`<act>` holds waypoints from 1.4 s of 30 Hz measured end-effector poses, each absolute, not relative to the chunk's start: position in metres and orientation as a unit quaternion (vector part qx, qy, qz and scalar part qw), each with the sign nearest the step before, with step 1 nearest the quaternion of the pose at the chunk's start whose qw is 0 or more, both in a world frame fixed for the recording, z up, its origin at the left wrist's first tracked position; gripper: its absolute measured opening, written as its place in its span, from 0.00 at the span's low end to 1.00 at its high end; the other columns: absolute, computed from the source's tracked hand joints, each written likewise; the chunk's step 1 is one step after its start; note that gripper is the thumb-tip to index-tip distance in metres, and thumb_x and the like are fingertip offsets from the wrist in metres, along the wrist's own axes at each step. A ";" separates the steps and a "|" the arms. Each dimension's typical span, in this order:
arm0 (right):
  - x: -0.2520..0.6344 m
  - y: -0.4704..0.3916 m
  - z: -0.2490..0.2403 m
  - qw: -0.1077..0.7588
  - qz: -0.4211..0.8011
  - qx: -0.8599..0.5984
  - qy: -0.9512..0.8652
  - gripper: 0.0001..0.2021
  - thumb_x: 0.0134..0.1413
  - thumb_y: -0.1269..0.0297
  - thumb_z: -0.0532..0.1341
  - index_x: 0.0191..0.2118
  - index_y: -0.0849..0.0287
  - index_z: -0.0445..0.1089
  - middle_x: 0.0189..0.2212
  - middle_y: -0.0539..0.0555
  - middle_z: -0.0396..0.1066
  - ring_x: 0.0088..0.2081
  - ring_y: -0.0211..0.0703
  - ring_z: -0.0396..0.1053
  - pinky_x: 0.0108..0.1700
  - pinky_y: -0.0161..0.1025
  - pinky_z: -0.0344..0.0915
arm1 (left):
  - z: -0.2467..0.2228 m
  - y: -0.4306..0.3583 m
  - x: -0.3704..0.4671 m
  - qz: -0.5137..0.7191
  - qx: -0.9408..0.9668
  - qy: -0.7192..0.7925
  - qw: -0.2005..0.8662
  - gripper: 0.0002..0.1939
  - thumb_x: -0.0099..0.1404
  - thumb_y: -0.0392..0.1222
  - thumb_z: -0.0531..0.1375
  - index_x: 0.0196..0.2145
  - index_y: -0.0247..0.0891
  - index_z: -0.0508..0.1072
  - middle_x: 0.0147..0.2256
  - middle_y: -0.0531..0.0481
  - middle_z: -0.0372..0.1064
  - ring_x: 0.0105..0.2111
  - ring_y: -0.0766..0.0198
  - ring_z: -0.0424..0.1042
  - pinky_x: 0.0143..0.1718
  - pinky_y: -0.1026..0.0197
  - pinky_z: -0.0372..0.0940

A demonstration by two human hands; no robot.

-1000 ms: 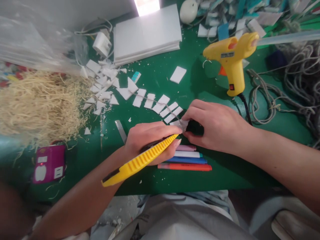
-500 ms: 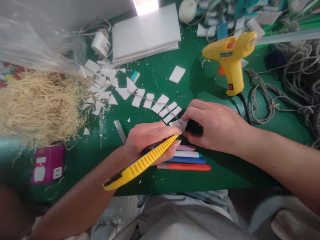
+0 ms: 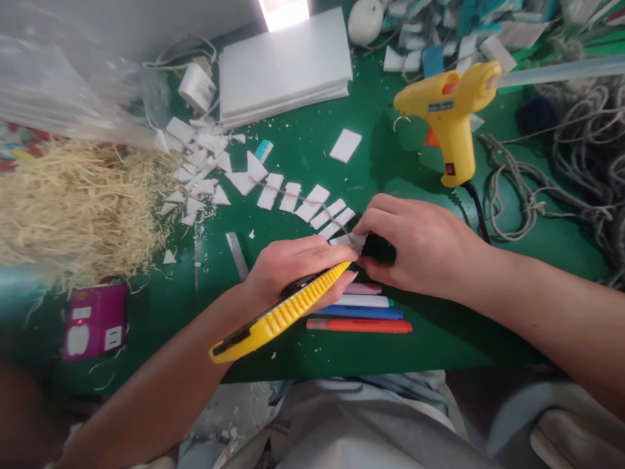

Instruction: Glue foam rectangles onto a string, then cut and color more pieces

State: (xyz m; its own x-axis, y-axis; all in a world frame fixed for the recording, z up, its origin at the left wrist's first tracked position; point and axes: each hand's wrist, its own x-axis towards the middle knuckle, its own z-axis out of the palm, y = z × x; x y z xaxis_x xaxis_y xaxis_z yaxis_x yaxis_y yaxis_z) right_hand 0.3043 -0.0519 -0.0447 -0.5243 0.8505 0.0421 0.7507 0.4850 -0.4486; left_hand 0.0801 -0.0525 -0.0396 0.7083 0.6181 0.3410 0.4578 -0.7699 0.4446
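Note:
My left hand (image 3: 297,267) is closed round a yellow utility knife (image 3: 288,312), its tip end close to the fingers of my right hand. My right hand (image 3: 420,244) pinches a small white piece (image 3: 359,241) at the end of a grey string (image 3: 293,195). Fingertips partly cover that piece, and the knife's blade is hard to make out. Several white foam pieces (image 3: 315,203) lie along the string, running up and left from my hands. Markers in pink, white, blue and orange (image 3: 366,326) lie just below my hands, partly under the left one.
A yellow glue gun (image 3: 454,117) stands at the upper right beside tangled grey cord (image 3: 576,150). White boards (image 3: 288,71) are stacked at the back. Foam scraps (image 3: 200,156), straw shreds (image 3: 78,208) and a purple box (image 3: 95,322) lie left.
My left hand and the yellow knife have shifted slightly right and up, with the knife's rear end raised a little. My right hand has hardly moved.

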 end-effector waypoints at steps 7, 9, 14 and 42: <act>0.304 -0.053 -0.044 0.127 0.193 -0.473 -0.850 0.07 0.50 0.67 0.62 0.36 0.60 0.74 0.36 0.56 0.73 0.32 0.42 0.66 0.30 0.39 0.54 | -0.041 -0.052 0.082 0.235 0.913 0.292 0.159 0.07 0.72 0.38 0.58 0.41 0.42 0.78 0.30 0.53 0.80 0.27 0.68 0.77 0.31 0.68 0.74; 0.304 -0.053 -0.044 0.128 0.194 -0.474 -0.850 0.07 0.50 0.67 0.62 0.36 0.60 0.74 0.36 0.56 0.73 0.32 0.42 0.66 0.30 0.39 0.54 | -0.042 -0.051 0.083 0.238 0.914 0.291 0.153 0.07 0.72 0.38 0.58 0.40 0.42 0.78 0.29 0.53 0.79 0.27 0.68 0.77 0.30 0.69 0.74; 0.305 -0.052 -0.044 0.135 0.198 -0.476 -0.846 0.06 0.50 0.67 0.62 0.36 0.59 0.73 0.35 0.55 0.72 0.32 0.42 0.66 0.30 0.38 0.53 | -0.039 -0.053 0.079 0.268 0.905 0.292 0.157 0.07 0.70 0.38 0.58 0.41 0.43 0.78 0.29 0.53 0.80 0.26 0.68 0.78 0.31 0.69 0.75; 0.304 -0.052 -0.045 0.132 0.194 -0.474 -0.849 0.06 0.51 0.66 0.63 0.36 0.59 0.73 0.36 0.56 0.73 0.32 0.42 0.66 0.30 0.38 0.53 | -0.043 -0.057 0.077 0.263 0.890 0.327 0.180 0.07 0.70 0.41 0.60 0.43 0.45 0.78 0.32 0.53 0.81 0.27 0.66 0.79 0.32 0.66 0.77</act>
